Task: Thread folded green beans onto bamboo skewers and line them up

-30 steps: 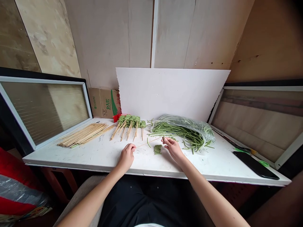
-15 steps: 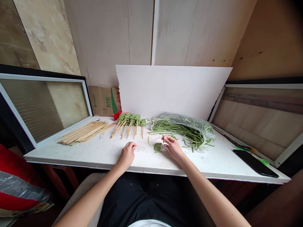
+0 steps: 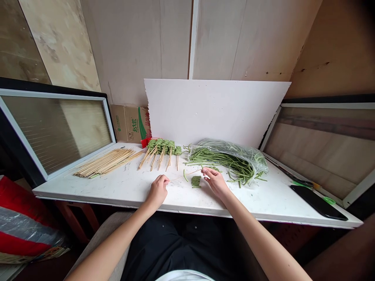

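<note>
A thin bamboo skewer (image 3: 187, 173) runs slantwise between my two hands, just over the white table (image 3: 123, 191). My left hand (image 3: 158, 190) is closed in a pinch on its left end. At the other end, my right hand (image 3: 215, 180) pinches a small green bean piece against the tip; whether the tip has gone in is too small to tell. Below the skewer lies a short row of cut bean pieces (image 3: 196, 181), side by side. One curved bean piece (image 3: 185, 175) rests left of that row.
Loose bamboo skewers (image 3: 107, 163) lie at left. Behind stand stacked bean skewers (image 3: 160, 147), sticks facing me. A plastic bag (image 3: 249, 154) of long green beans (image 3: 211, 158) is at back right. A black phone (image 3: 318, 202) and scissors (image 3: 301, 181) lie far right. A cardboard box (image 3: 129, 124) stands behind.
Both hands keep their hold on the skewer in nearly the same place. The whole view has shifted slightly; nothing on the table has visibly moved.
</note>
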### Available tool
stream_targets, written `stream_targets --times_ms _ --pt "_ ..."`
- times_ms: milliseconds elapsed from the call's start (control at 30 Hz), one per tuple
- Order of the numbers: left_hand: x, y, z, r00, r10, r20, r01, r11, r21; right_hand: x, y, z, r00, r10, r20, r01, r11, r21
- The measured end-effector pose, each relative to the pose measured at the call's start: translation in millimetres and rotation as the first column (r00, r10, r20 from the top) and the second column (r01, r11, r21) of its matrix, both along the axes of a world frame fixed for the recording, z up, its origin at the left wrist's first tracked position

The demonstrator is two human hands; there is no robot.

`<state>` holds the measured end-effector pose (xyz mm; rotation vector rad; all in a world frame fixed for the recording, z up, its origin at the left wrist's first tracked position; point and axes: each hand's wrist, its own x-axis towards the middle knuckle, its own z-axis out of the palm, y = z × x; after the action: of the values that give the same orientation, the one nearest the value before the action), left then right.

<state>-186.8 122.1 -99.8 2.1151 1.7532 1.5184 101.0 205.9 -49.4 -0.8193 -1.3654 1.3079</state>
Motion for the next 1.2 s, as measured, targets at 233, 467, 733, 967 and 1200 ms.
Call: stream_targets --times_ms 233,467,733,967,1200 --pt "-1 1 -3.5 1.0 -0.009 0.026 0.01 1.0 -0.022 0 2 -2.5 0.999 0.0 0.053 -0.003 0.999 0.05" --pt "-1 2 -5.0 1.0 -0.023 0.02 0.024 0.999 -0.039 -1 2 -3.8 0.999 0.005 0.038 -0.006 1.0 0.021" --pt "-1 0 -3.1 0.999 -0.025 0.024 0.026 0.998 -0.051 -1 4 -5.5 0.995 -0.036 0.095 0.029 0.996 0.079" --pt "0 -1 -1.9 1.0 -0.006 0.004 0.006 0.998 -0.056 -1 6 -8.9 0.995 -0.073 0.069 0.065 0.993 0.101" --pt "-1 0 -2.2 1.0 -0.011 -0.008 0.011 0.999 -0.034 -2 8 -11.1 0.999 -0.021 0.034 0.017 0.995 0.098"
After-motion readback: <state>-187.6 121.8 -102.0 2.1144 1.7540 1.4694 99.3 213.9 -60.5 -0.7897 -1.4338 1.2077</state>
